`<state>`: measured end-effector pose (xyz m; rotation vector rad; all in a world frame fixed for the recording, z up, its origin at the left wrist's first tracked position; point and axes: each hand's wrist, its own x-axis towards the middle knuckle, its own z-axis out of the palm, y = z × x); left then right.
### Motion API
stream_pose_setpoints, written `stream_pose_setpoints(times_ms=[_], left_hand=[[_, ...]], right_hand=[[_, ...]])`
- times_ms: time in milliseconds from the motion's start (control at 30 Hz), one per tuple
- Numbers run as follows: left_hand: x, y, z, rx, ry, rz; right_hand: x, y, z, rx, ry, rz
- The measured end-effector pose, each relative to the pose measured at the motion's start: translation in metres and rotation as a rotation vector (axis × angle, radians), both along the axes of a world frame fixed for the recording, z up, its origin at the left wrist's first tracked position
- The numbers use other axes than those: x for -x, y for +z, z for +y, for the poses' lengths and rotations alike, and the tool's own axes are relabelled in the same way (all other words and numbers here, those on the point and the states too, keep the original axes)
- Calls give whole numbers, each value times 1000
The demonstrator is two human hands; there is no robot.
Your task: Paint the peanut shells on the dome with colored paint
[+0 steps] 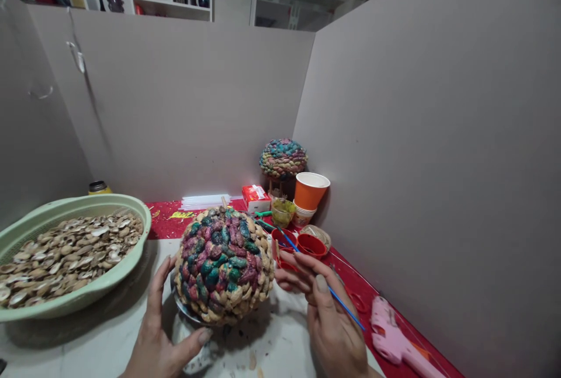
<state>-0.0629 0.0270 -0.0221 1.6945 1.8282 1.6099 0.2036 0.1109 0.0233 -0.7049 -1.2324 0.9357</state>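
A rounded dome covered in peanut shells (221,264) stands in front of me, painted purple, teal and dark blue on top, with bare tan shells along the lower and right side. My left hand (164,325) grips it from the left, fingers on its far side and thumb low at the front. A metallic rim shows beneath the dome. To the right of it, my right hand (326,302) holds a thin blue paintbrush (346,307) between thumb and fingers. Its tip points away, toward the red paint cups (312,245).
At left stands a green basket (146,223) of peanut shells. Behind are white glue sticks (205,201), a red tissue pack (256,198), an orange paper cup (310,192) and another painted shell dome (284,158). A pink glue gun (397,337) lies at right. Grey partitions (197,103) enclose the table.
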Motion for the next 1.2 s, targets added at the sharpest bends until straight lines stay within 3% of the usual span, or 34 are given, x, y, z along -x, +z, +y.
stream_pose_setpoints(times_ms=[100, 400, 600, 767, 1200], left_hand=[[-4, 3, 2, 5, 11, 58], [-11, 5, 3, 0, 23, -22], [-13, 9, 6, 15, 5, -60], [-12, 12, 9, 13, -10, 15], [-19, 22, 2, -45, -17, 22]], right_hand=[[0, 0, -1, 8, -6, 1], [-4, 2, -1, -61, -35, -33], [-6, 14, -6, -206, -76, -65], [-8, 14, -8, -314, -78, -90], [-15, 24, -7, -375, -203, -109]])
